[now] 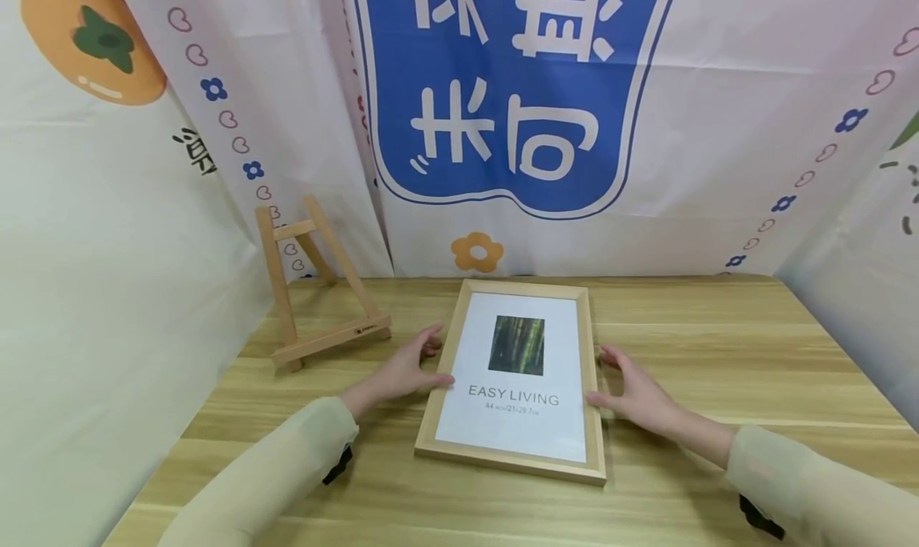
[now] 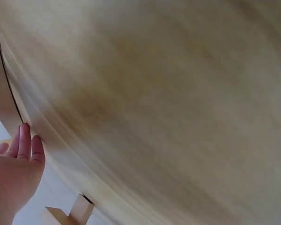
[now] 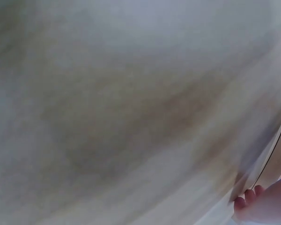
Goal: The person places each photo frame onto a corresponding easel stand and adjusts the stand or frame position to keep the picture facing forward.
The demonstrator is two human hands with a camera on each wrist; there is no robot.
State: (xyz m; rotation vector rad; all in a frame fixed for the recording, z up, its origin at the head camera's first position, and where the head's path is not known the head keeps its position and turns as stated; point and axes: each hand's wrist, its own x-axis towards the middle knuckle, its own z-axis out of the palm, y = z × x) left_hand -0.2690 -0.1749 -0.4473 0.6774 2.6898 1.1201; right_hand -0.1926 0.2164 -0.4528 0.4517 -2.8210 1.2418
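Rectangular light-wood picture frame, white face printed EASY LIVING below dark green picture, lay face up on yellowish wood-grain counter. Left hand at its left side: thumb and fingers apart, thumb touched left rail, fingertips close beside edge. Right hand at its right side: thumb and fingers likewise apart, thumb touched right rail, fingertips just beside. Light-wood A-shaped easel stood upright left of frame, near left hand. White printed cloth hung behind counter.
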